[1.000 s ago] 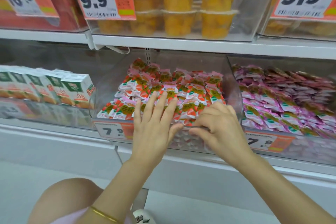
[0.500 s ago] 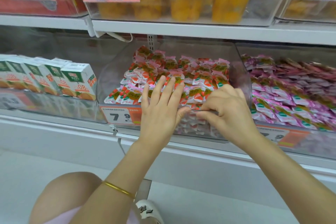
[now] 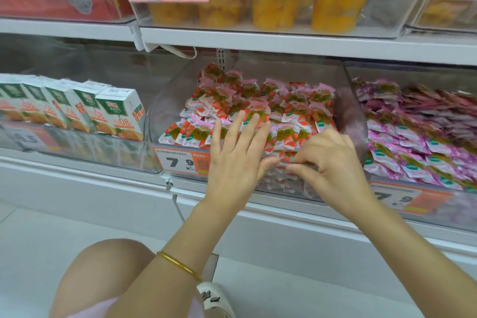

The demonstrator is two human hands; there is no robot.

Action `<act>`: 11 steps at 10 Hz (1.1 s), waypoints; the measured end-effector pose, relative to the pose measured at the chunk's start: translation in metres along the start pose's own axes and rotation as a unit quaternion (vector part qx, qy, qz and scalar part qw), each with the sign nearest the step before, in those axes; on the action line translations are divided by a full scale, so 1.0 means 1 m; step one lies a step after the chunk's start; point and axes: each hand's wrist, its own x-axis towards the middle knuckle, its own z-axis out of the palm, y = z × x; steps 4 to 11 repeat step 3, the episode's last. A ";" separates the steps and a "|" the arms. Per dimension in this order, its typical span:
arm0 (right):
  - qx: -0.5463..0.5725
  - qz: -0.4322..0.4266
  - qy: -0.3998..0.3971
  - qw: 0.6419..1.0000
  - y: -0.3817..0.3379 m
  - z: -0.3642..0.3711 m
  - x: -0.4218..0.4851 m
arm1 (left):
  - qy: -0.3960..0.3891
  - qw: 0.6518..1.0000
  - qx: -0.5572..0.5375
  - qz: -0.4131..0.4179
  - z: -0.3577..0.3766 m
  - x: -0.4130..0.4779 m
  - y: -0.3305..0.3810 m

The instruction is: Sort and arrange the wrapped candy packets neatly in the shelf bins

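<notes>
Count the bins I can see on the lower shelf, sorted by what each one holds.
Holding red-and-white candy packets: 1 bin
Holding pink candy packets: 1 bin
Holding juice cartons: 1 bin
Total: 3 bins

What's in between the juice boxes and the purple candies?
The clear bin of red candy packets sits between the juice boxes and the purple candies, seen in the head view.
</notes>
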 end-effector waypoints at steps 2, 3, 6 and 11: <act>-0.055 0.006 -0.019 0.998 -0.005 -0.002 -0.005 | -0.018 0.998 -0.052 -0.017 -0.002 -0.004 0.000; -0.012 0.022 0.014 1.000 -0.004 -0.026 -0.008 | -0.005 0.982 -0.165 -0.093 -0.018 0.005 0.012; -0.012 0.022 0.014 1.000 -0.004 -0.026 -0.008 | -0.005 0.982 -0.165 -0.093 -0.018 0.005 0.012; -0.012 0.022 0.014 1.000 -0.004 -0.026 -0.008 | -0.005 0.982 -0.165 -0.093 -0.018 0.005 0.012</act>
